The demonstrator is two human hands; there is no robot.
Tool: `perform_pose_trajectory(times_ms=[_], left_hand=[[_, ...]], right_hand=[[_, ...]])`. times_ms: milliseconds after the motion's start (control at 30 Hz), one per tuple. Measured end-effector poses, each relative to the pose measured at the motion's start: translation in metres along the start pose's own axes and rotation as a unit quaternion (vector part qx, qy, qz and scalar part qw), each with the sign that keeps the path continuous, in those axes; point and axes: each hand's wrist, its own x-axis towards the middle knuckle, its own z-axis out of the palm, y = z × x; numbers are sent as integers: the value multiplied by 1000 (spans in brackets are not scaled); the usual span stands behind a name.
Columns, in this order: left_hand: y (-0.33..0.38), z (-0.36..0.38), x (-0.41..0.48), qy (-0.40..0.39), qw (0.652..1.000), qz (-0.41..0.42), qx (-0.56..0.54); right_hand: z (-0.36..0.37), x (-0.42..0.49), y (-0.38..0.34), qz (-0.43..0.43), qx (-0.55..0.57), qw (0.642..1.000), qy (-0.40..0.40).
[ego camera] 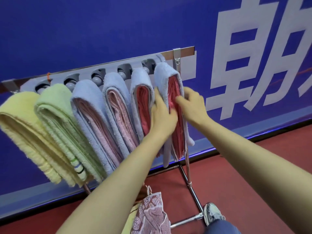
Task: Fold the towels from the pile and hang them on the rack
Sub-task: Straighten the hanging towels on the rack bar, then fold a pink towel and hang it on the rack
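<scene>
Several folded towels hang side by side on the metal rack: a yellow one at far left, a green one, then blue-wrapped bundles with pink and red layers inside. The rightmost bundle is blue outside with red towels inside. My left hand lies against its left face, fingers straight and pointing up. My right hand reaches in from the right, its fingers curled onto the bundle's red and blue edge.
A blue wall banner with large white characters stands right behind the rack. The rack's chrome legs rest on a red floor. A patterned pink-and-white cloth lies below my left arm. My shoe stands by the rack's foot.
</scene>
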Motion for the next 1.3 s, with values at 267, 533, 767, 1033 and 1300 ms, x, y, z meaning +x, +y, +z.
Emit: perform_pose_trajectory(times_ms=[267,533,767,1033,1300], left_hand=[[50,-25,46,46,998,44,16],[37,-13,35,1,997,39,-59],[-108,43,-75,-141,962,-184,-143],[-319,74,-315,-413,779,-472,-8],[-429,37,-439,-492,716,-487,89]], right_hand=[[-3,31,-47,-78,-25,996,-30],[14,2,-28,18,19,998,-65],[75,-94,121,198,77,959,-189],[116,-307,291,469,-135,757,-435],[167,-432,368,405,-269,679,-550]])
